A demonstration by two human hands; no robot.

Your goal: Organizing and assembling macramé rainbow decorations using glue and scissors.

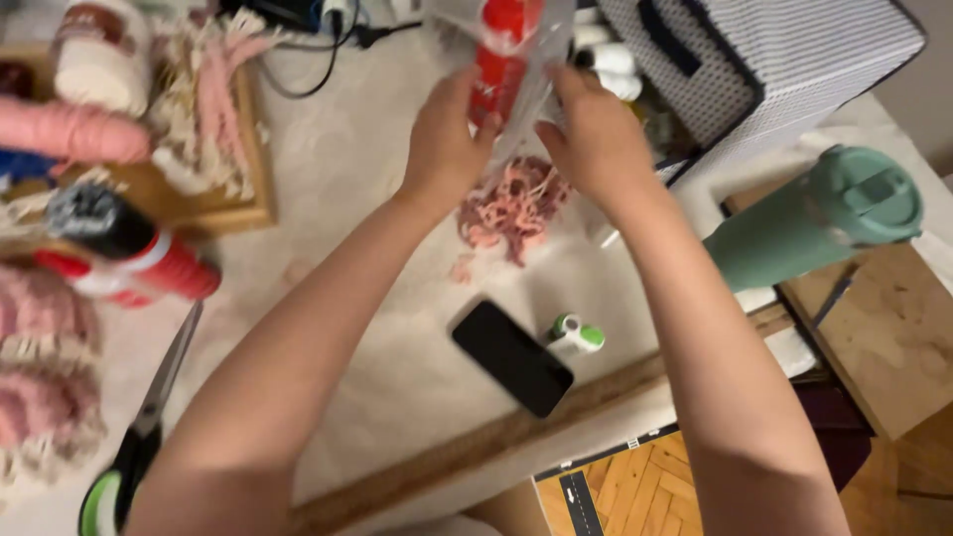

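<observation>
Both hands, left hand (444, 134) and right hand (596, 134), grip a clear bag (531, 69) with a red tube (499, 60) inside, raised above pink yarn scraps (511, 208) on the worktop (377, 199); phone (512, 357) nearby.

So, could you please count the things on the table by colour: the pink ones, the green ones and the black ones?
Pink: 3 — yarn scraps pile, pink yarn roll, fringed pieces
Green: 2 — tumbler, small green-and-white gadget
Black: 1 — phone
Total: 6
</observation>
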